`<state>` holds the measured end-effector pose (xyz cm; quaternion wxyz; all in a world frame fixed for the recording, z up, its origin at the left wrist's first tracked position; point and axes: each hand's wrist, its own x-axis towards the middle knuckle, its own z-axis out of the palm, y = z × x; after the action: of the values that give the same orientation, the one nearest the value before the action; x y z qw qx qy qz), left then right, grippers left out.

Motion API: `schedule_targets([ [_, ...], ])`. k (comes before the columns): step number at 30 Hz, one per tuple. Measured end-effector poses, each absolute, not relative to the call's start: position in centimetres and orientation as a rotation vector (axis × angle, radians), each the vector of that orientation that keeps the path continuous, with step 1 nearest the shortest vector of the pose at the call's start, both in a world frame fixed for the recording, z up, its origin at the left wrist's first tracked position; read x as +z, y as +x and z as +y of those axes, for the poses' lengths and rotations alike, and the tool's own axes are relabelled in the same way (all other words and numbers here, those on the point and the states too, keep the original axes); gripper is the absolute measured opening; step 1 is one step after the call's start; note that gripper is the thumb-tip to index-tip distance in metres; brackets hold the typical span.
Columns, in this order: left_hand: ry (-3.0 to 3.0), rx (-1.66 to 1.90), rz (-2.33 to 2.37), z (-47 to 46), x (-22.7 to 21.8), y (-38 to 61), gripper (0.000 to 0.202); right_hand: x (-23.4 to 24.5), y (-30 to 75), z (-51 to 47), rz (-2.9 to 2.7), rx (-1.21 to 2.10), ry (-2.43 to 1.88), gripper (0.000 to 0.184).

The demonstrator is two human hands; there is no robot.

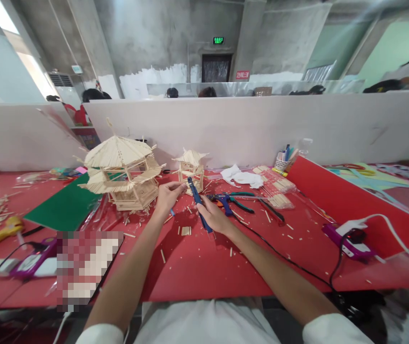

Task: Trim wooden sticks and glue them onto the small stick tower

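Observation:
My right hand [213, 215] is closed round a long dark-blue tool [197, 203], slanting with its far end up and to the left. I cannot make out what kind of tool it is. My left hand [168, 195] is closed in a pinch just left of the tool's far end; whatever its fingertips hold is too small to tell. Behind both hands stands a small pavilion model [191, 165] made of wooden sticks. A bigger stick pavilion [120, 174] stands to the left. Several short sticks lie side by side in a small row [186, 231] below my hands.
Right of my hands lie a blue glue gun [226, 204] with a black cord and green-handled pliers [243, 203]. Bagged sticks [279, 193], a white cloth [242, 177] and a red board [348, 205] are farther right. At left are a green board [62, 205] and a purple power strip [35, 260].

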<state>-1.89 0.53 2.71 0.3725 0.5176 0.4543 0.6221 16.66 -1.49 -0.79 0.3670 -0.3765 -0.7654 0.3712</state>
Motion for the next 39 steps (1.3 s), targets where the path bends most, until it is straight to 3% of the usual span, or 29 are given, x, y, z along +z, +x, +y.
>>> schedule_targets([
  [20, 1.39, 1.634, 1.213, 0.93, 2.32, -2.06, 0.04, -1.24, 16.19, -1.39, -1.871, 1.1, -0.87, 0.025],
  [39, 1.387, 1.636, 1.221, 1.28, 1.92, -1.98, 0.04, -1.36, 16.21, -1.53, -1.915, 0.972, -0.906, 0.025],
])
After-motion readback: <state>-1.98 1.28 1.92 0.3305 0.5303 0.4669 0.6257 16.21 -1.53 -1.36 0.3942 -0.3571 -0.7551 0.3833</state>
